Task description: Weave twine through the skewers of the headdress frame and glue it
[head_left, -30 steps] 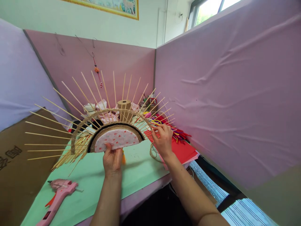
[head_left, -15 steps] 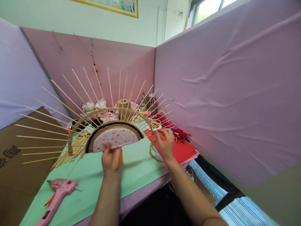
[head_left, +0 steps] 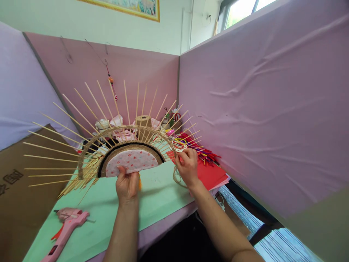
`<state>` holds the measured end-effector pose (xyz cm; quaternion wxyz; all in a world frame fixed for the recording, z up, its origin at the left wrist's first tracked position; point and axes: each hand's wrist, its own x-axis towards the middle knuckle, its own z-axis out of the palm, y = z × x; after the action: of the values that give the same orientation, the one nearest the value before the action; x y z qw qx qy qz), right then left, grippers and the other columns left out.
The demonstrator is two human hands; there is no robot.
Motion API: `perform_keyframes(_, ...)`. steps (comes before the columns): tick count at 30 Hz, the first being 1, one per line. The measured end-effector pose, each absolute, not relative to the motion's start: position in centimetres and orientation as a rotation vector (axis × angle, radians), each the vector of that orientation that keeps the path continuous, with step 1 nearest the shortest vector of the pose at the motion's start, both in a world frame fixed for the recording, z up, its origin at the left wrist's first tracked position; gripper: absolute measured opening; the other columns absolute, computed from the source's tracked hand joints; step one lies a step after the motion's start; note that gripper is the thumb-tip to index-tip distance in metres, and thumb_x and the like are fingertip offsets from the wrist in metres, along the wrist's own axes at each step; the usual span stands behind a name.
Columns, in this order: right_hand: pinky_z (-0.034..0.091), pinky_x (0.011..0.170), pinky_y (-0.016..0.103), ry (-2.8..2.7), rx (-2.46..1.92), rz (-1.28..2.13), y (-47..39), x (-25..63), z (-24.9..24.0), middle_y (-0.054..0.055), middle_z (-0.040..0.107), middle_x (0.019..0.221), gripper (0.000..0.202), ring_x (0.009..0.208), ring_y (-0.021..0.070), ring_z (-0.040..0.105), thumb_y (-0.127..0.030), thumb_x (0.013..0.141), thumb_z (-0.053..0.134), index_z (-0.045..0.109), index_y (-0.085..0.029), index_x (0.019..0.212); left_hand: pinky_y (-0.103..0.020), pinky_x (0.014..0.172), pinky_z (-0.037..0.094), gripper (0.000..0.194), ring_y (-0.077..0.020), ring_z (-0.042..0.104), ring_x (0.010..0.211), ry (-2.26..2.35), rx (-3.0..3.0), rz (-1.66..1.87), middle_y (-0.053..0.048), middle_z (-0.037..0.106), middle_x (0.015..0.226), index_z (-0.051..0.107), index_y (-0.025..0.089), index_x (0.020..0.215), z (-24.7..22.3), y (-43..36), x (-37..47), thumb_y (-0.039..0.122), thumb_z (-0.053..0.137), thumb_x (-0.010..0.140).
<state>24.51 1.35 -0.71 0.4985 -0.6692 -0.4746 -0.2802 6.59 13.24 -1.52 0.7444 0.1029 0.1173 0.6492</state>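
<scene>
A half-round fan-shaped craft piece (head_left: 133, 161) is held up over the table, its flat edge down. Its middle is white cloth with red dots, bordered by twine and a black band. Thin wooden sticks (head_left: 89, 102) radiate from it, crossed by an arc of twine (head_left: 120, 129). My left hand (head_left: 127, 186) grips the flat edge, thumb in front and fingers behind. At the arc's right end, my right hand (head_left: 187, 164) pinches the twine (head_left: 177, 175), whose loose loop hangs beneath; the fingertips partly hide it.
A pink hot glue gun (head_left: 68, 227) lies at the table's left front. Loose sticks (head_left: 79, 182) lie behind the craft piece. Red sheets (head_left: 211, 174) and coloured pipe cleaners (head_left: 208, 156) are on the right. A twine spool (head_left: 143, 122) stands at the back, cardboard (head_left: 21, 163) at the left.
My right hand has shifted slightly left, closer against the right end of the twine arc. The craft piece has tilted and moved a little in my left hand.
</scene>
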Motion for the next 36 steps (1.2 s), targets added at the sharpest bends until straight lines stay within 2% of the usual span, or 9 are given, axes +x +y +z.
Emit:
perform_keyframes(5, 0.043, 0.073, 0.035, -1.236, -1.472, -0.735, 0.5, 25.6, -1.3, 0.004, 0.055, 0.083, 0.011, 0.081, 0.019, 0.05, -0.02, 0.085, 0.056, 0.066, -0.024, 0.086, -0.036, 0.113, 0.031, 0.028, -0.0131, 0.058, 0.116, 0.274, 0.187, 1.375, -0.003, 0.071, 0.107, 0.065, 0.024, 0.108, -1.0, 12.9, 6.7, 0.025, 0.04, 0.096)
perform_keyframes(9, 0.046, 0.077, 0.038, -1.137, -1.384, -0.746, -0.4, 25.5, -1.8, 0.006, 0.057, 0.091, 0.015, 0.086, 0.02, 0.054, -0.023, 0.085, 0.058, 0.064, -0.025, 0.099, -0.04, 0.113, 0.029, 0.027, -0.0147, 0.057, 0.117, 0.22, 0.199, 1.39, -0.005, 0.07, 0.111, 0.064, 0.023, 0.111, -1.1, 12.9, 6.7, 0.025, 0.043, 0.095)
perform_keyframes(13, 0.045, 0.076, 0.037, -1.002, -1.382, -0.589, -0.8, 24.9, -2.8, 0.003, 0.057, 0.083, 0.006, 0.082, 0.0192, 0.054, -0.027, 0.086, 0.056, 0.059, -0.022, 0.086, -0.039, 0.113, 0.029, 0.027, -0.0144, 0.059, 0.115, 0.212, 0.23, 1.407, -0.005, 0.07, 0.111, 0.064, 0.023, 0.113, -1.7, 13.5, 6.6, 0.026, 0.045, 0.094)
perform_keyframes(15, 0.045, 0.076, 0.036, -0.968, -1.446, -0.432, -0.6, 24.8, -3.4, 0.003, 0.057, 0.081, 0.011, 0.081, 0.0191, 0.054, -0.032, 0.085, 0.058, 0.057, -0.021, 0.082, -0.037, 0.113, 0.031, 0.027, -0.0142, 0.06, 0.113, 0.217, 0.265, 1.414, -0.004, 0.071, 0.11, 0.063, 0.024, 0.115, -2.0, 13.7, 6.6, 0.029, 0.047, 0.093)
perform_keyframes(18, 0.046, 0.077, 0.035, -0.917, -1.496, -0.238, 0.1, 24.6, -3.9, 0.005, 0.063, 0.09, 0.022, 0.086, 0.0201, 0.057, -0.039, 0.083, 0.06, 0.059, -0.019, 0.094, -0.037, 0.112, 0.031, 0.028, -0.0143, 0.06, 0.113, 0.203, 0.288, 1.413, -0.003, 0.071, 0.109, 0.063, 0.026, 0.116, -2.0, 13.7, 6.5, 0.031, 0.048, 0.093)
perform_keyframes(20, 0.046, 0.075, 0.033, -0.934, -1.459, -0.15, 0.6, 24.5, -3.9, 0.005, 0.065, 0.088, 0.022, 0.083, 0.0191, 0.059, -0.037, 0.084, 0.058, 0.06, -0.02, 0.096, -0.038, 0.113, 0.029, 0.029, -0.0143, 0.059, 0.115, 0.193, 0.27, 1.399, -0.003, 0.071, 0.109, 0.062, 0.026, 0.117, -1.8, 13.6, 6.5, 0.031, 0.045, 0.094)
perform_keyframes(24, 0.044, 0.069, 0.031, -1.08, -1.499, -0.156, 0.7, 24.4, -3.4, 0.003, 0.066, 0.077, 0.014, 0.074, 0.0177, 0.059, -0.029, 0.087, 0.054, 0.064, -0.021, 0.081, -0.039, 0.114, 0.026, 0.031, -0.0149, 0.056, 0.119, 0.156, 0.23, 1.409, -0.005, 0.07, 0.112, 0.061, 0.025, 0.118, -1.5, 13.7, 6.2, 0.033, 0.043, 0.095)
perform_keyframes(31, 0.042, 0.072, 0.033, -1.352, -1.618, -0.168, -1.9, 25.9, -1.3, 0.002, 0.066, 0.077, 0.012, 0.077, 0.0199, 0.056, -0.024, 0.086, 0.054, 0.062, -0.022, 0.078, -0.037, 0.114, 0.027, 0.033, -0.0145, 0.058, 0.116, 0.221, 0.223, 1.426, -0.005, 0.072, 0.108, 0.062, 0.024, 0.116, -1.6, 14.2, 5.9, 0.036, 0.04, 0.095)
perform_keyframes(36, 0.047, 0.072, 0.034, -1.182, -1.434, 0.188, -2.8, 25.9, -2.1, 0.003, 0.066, 0.077, 0.013, 0.075, 0.0193, 0.06, -0.031, 0.085, 0.056, 0.061, -0.022, 0.077, -0.035, 0.114, 0.028, 0.03, -0.0132, 0.058, 0.116, 0.211, 0.172, 1.374, -0.003, 0.072, 0.108, 0.065, 0.025, 0.112, -1.4, 13.5, 6.3, 0.033, 0.041, 0.095)
